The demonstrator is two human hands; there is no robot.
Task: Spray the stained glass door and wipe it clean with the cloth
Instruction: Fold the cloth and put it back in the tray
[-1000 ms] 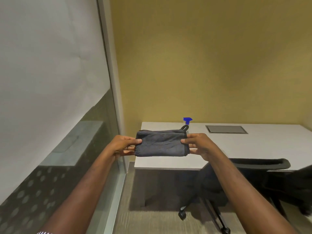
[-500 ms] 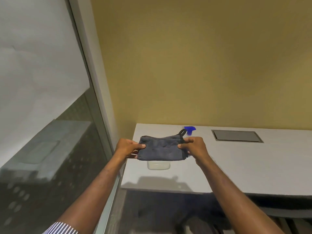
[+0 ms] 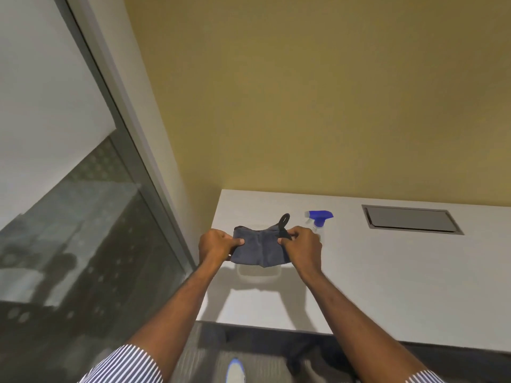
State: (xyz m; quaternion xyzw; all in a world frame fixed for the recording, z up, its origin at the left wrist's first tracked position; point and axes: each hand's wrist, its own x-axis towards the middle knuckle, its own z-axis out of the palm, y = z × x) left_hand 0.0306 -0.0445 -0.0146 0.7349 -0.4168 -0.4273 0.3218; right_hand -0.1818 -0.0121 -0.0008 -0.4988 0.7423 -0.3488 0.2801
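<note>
A folded dark grey cloth (image 3: 260, 248) with a black hanging loop is stretched between my hands above the white desk. My left hand (image 3: 217, 244) pinches its left edge and my right hand (image 3: 302, 244) grips its right edge by the loop. Just beyond my right hand stands a clear spray bottle with a blue trigger head (image 3: 319, 218). The glass door (image 3: 69, 230) fills the left side, frosted white above and dark with reflections below, in a grey frame.
The white desk (image 3: 387, 286) runs along a yellow wall, with a grey cable hatch (image 3: 409, 219) at the back right. A clear shallow container (image 3: 258, 275) sits on the desk under the cloth. Carpeted floor and my shoe (image 3: 235, 373) show below the desk edge.
The view has moved closer to the desk and tilted down. My hands have brought the cloth lower over the desk and closer together, bunching it. The chair has left the view.
</note>
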